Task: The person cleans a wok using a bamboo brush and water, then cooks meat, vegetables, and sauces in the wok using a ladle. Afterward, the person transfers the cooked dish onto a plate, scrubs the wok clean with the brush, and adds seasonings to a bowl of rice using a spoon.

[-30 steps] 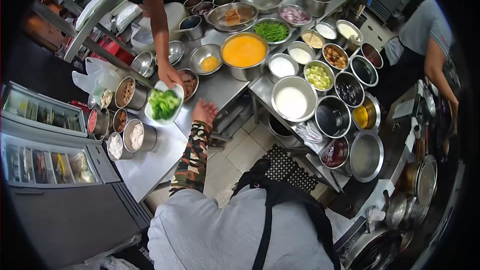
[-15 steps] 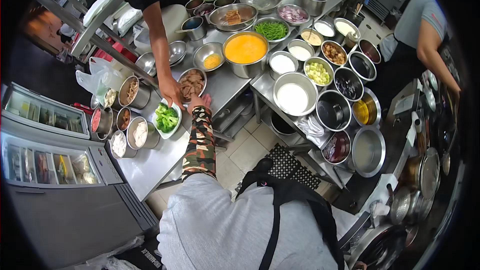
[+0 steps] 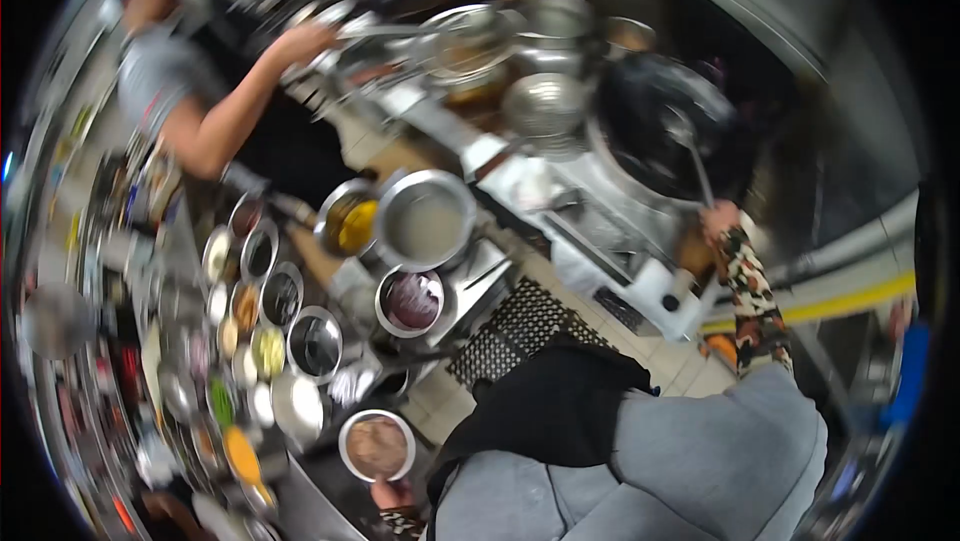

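The left hand (image 3: 391,494) grasps a bowl (image 3: 347,448) of meat (image 3: 379,444) at seven o'clock; the right hand (image 3: 718,219), at three, grips a ladle (image 3: 702,176), its head seemingly inside the wok (image 3: 632,131) at two, though blurred. A co-worker (image 3: 200,133) stands at ten.

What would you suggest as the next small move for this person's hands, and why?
I would probably bring the left hand and its bowl of brown meat toward the wok: the bowl is well away from it, while the right hand holds the ladle over the wok.
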The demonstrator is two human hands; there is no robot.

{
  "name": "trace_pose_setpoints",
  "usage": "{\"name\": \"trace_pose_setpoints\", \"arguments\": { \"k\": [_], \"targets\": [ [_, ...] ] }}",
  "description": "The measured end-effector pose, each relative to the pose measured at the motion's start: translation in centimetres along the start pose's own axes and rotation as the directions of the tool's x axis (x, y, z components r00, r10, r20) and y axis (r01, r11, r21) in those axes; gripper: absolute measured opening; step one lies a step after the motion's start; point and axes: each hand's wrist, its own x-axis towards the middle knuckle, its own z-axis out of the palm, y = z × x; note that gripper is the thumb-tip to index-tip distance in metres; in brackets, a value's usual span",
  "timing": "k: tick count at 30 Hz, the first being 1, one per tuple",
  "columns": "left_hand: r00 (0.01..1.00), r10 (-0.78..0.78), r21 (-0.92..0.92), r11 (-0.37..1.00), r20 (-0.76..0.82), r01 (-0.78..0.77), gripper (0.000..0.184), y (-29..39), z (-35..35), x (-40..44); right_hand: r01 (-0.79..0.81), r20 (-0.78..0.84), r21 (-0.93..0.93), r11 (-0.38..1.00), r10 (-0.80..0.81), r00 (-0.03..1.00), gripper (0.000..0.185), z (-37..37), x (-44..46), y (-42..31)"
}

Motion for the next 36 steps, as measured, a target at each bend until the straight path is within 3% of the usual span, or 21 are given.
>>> {"name": "trace_pose_setpoints", "arguments": {
  "k": [3,4,6,9,12,13,14,15,16,18,19,22,24,26,27,28,30,31,32,34,36],
  "targets": [
    [0.856,-0.347,0.405,0.896,0.382,0.182,0.047,-1.6,13.4,1.7,-0.084,-0.107,0.551,0.831,0.170,0.980,0.010,1.3,2.3,3.7],
    [0.857,-0.338,0.473,0.871,0.388,0.130,0.049,-0.3,22.9,-3.5,-0.023,-0.160,0.555,0.832,0.134,0.978,0.010,0.8,0.4,2.5],
    [0.633,-0.399,0.411,0.901,0.664,0.137,0.050,-1.5,34.0,-2.9,0.004,-0.150,0.656,0.755,0.124,0.981,0.011,-0.1,-1.1,2.1],
    [0.374,-0.474,0.463,0.878,0.797,0.125,0.049,-2.8,52.9,-5.8,0.018,-0.139,0.725,0.688,0.121,0.983,0.017,-0.7,-4.6,1.3],
    [0.242,-0.385,0.435,0.878,0.890,-0.201,0.048,-5.2,71.8,-8.0,-0.030,-0.122,0.666,0.746,0.149,0.981,0.033,-2.2,-6.9,-1.2],
    [0.163,-0.239,0.283,0.893,0.957,-0.350,0.048,-10.8,74.9,-12.0,0.003,-0.142,0.691,0.723,0.131,0.981,0.036,-2.9,-7.9,3.8],
    [0.150,-0.214,0.262,0.797,0.965,-0.545,0.047,-13.3,78.4,-13.4,0.016,-0.149,0.697,0.717,0.123,0.981,0.038,-3.2,-8.7,5.0],
    [0.210,-0.075,0.216,0.557,0.975,-0.802,0.047,-15.5,81.2,-15.7,0.019,-0.168,0.667,0.745,0.125,0.978,0.039,-3.2,-8.9,5.8],
    [-0.034,0.114,-0.057,0.204,0.993,-0.977,0.043,-20.0,85.0,-12.6,0.061,-0.224,0.563,0.824,0.082,0.971,0.040,-3.1,-9.2,6.5],
    [-0.040,0.155,-0.035,-0.035,0.987,-0.999,0.049,-24.9,87.6,-13.1,0.059,-0.225,0.536,0.842,0.076,0.971,0.042,-2.0,-9.3,8.0],
    [-0.043,0.116,-0.036,-0.062,0.992,-0.997,0.050,-26.1,87.4,-13.9,0.054,-0.244,0.539,0.841,0.094,0.965,0.042,-1.8,-9.5,8.1],
    [-0.033,0.042,-0.018,-0.315,0.999,-0.949,0.034,-30.2,89.5,-12.5,0.175,-0.306,0.439,0.882,-0.036,0.951,0.042,-1.7,-10.3,8.6],
    [-0.034,0.131,0.006,-0.294,0.991,-0.956,0.024,-30.2,91.3,-13.2,0.230,-0.363,0.351,0.908,-0.095,0.927,0.045,-1.9,-9.7,9.7],
    [-0.117,0.228,-0.064,-0.225,0.967,-0.972,0.024,-26.9,91.2,-14.6,0.156,-0.296,0.384,0.910,-0.038,0.954,0.046,-3.1,-9.6,8.2],
    [-0.049,0.244,0.000,-0.197,0.969,-0.980,0.026,-24.9,90.7,-15.3,0.188,-0.316,0.389,0.902,-0.061,0.947,0.046,-2.6,-9.1,7.9],
    [-0.029,0.290,-0.001,-0.096,0.957,-0.995,0.050,-23.5,90.2,-15.7,0.224,-0.334,0.396,0.891,-0.087,0.938,0.047,-2.2,-8.1,7.7],
    [-0.023,0.114,-0.023,-0.005,0.993,-1.000,0.055,-21.7,88.3,-17.0,0.194,-0.322,0.332,0.923,-0.082,0.943,0.045,-1.8,-4.7,6.8],
    [-0.161,0.136,-0.164,0.010,0.978,-0.986,0.054,-23.4,88.9,-14.6,0.218,-0.341,0.296,0.930,-0.111,0.934,0.044,-1.5,-2.6,6.5],
    [-0.132,0.193,-0.107,-0.136,0.972,-0.985,0.052,-22.0,86.9,-15.9,0.244,-0.362,0.257,0.935,-0.141,0.921,0.042,-1.3,-1.7,5.8],
    [-0.003,0.360,0.002,-0.014,0.933,-1.000,0.048,-19.5,86.0,-14.4,0.252,-0.394,0.199,0.947,-0.158,0.905,0.042,-0.9,-2.6,3.0],
    [0.219,0.424,0.137,0.214,0.879,-0.967,0.047,-15.7,84.4,-11.9,0.276,-0.416,0.163,0.947,-0.188,0.890,0.042,-0.9,-3.8,1.2]
  ]
}}
